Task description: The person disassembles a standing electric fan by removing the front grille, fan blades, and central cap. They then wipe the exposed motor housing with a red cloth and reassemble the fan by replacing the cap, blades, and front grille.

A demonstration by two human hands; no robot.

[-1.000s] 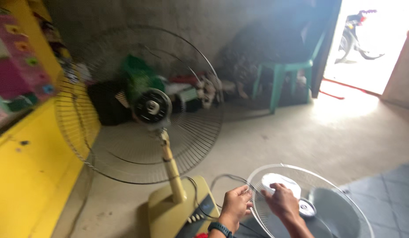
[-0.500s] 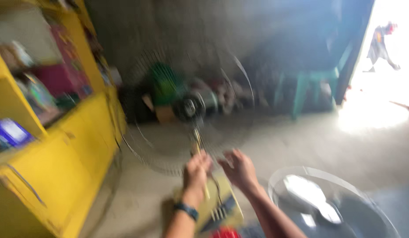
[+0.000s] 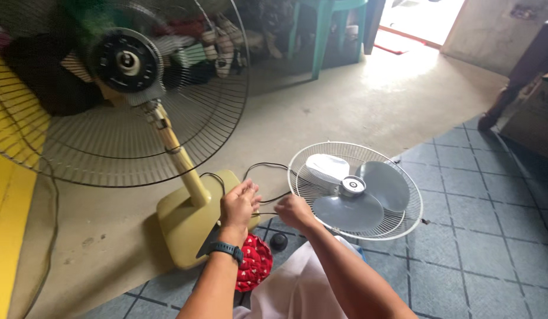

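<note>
Nearest, both hands meet above the stand fan's base (image 3: 188, 221). The left hand (image 3: 238, 204) curls half-closed, the right hand (image 3: 294, 211) pinches the black cord (image 3: 265, 167), keeping it off the floor. Just right of the base, the blade (image 3: 351, 195) lies flat in its white guard (image 3: 404, 221).

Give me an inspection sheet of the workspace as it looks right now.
Surface: bare concrete floor meeting blue floor tiles.
Job's things: stand fan upright on its yellowish base, front grille off; white fan guard with grey blades lying flat.
Clutter: red cloth and small black knob by the base.
Hands: left hand and right hand close together, pinching a thin black cable.
Cables: black cable looping behind the hands.
Surroundings: yellow shelf, green stool, open doorway.
</note>
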